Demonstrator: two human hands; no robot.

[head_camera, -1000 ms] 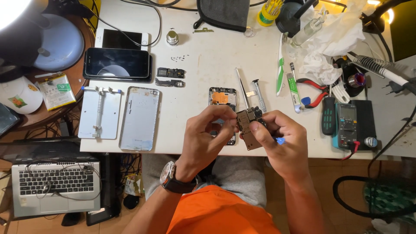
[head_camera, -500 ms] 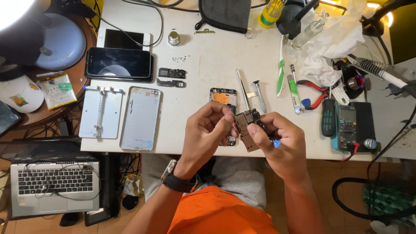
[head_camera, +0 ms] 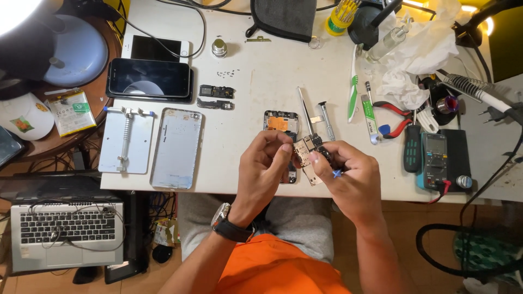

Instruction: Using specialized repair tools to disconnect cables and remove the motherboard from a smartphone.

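Both my hands are raised over the front edge of the white table (head_camera: 256, 98) and meet on a small tan phone circuit board (head_camera: 306, 152). My right hand (head_camera: 348, 182) grips the board from the right and below, with a small blue tool tip (head_camera: 336, 173) showing between its fingers. My left hand (head_camera: 267, 166) pinches the board's left edge with fingertips. A black watch (head_camera: 226, 223) is on my left wrist. Just behind my hands lies an opened phone body (head_camera: 281, 122) with an orange part, partly hidden by my left hand.
A silver phone back cover (head_camera: 177, 147) and a metal holder plate (head_camera: 126, 140) lie at the left, two phones (head_camera: 150, 77) behind them. Tweezers (head_camera: 305, 111), a screwdriver (head_camera: 327, 121), a green brush (head_camera: 353, 98), red pliers (head_camera: 397, 117) and a multimeter (head_camera: 438, 158) lie at the right. A laptop (head_camera: 60, 231) sits below left.
My left hand's fingers have shifted up onto the board's left edge and my wrist has turned slightly. My right hand has kept its grip in about the same place.
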